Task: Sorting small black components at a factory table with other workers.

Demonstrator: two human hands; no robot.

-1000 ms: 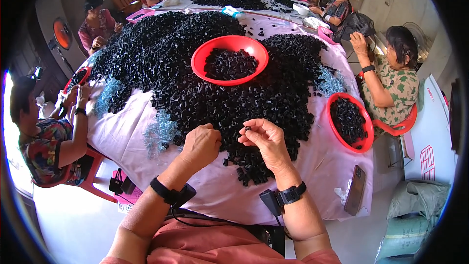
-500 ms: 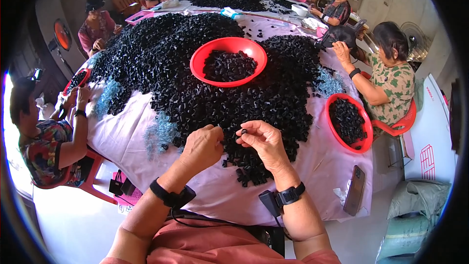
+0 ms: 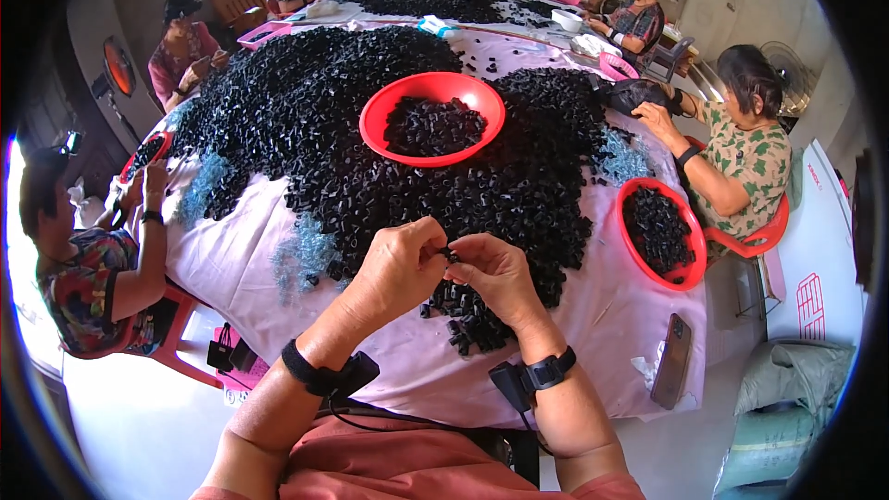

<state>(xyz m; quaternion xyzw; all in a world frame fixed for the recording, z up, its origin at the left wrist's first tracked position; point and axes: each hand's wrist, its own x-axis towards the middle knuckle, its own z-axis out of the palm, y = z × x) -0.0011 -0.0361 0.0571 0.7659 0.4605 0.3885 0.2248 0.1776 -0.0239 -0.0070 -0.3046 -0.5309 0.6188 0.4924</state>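
Note:
In front of me both hands meet above the near edge of a large heap of small black pieces (image 3: 435, 199). My right hand (image 3: 498, 276) is closed, pinching a small black piece (image 3: 452, 256) between thumb and fingers. Right beside it, my left hand (image 3: 396, 264) is closed too, its fingertips up against that piece; whatever they pinch is hidden. Just beyond my hands a red bowl (image 3: 374, 126) of similar black pieces rests on the heap. Left of my left hand lies a tangle of thin pale-blue scraps (image 3: 304, 255).
A red basin (image 3: 627, 239) of black pieces sits at the right, with a phone (image 3: 672, 361) nearer me on the pale pink tablecloth (image 3: 593, 338). Co-workers sit around the table, the closest at the left (image 3: 97, 259) and right (image 3: 741, 153). Sacks (image 3: 773, 435) stand on the floor.
My hands, apart before, have come together, the left moving right and slightly up. The black piece now sits between them. The co-worker at the right has lowered a hand.

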